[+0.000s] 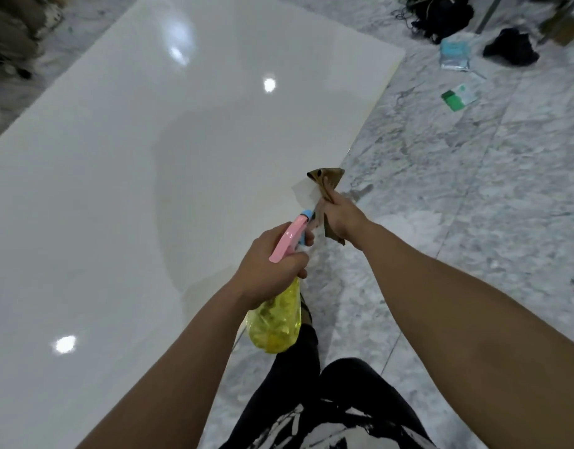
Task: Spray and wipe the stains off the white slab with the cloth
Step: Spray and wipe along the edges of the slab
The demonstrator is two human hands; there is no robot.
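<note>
A large glossy white slab (123,150) lies on the floor and fills the left and middle of the head view; I see no clear stains on it, only light reflections and my shadow. My left hand (272,264) grips a spray bottle (276,322) with a yellow body and a pink trigger head, its nozzle pointing up toward the cloth. My right hand (339,218) is closed around a brownish-olive cloth (326,183), held above the slab's right edge. The two hands are close together, just in front of me.
Grey marble floor (473,205) runs along the slab's right side. At the far right lie a green-and-white packet (459,97), a light blue packet (455,55), a black cloth heap (510,47) and tangled cables (441,14). My black-trousered legs (327,390) are below.
</note>
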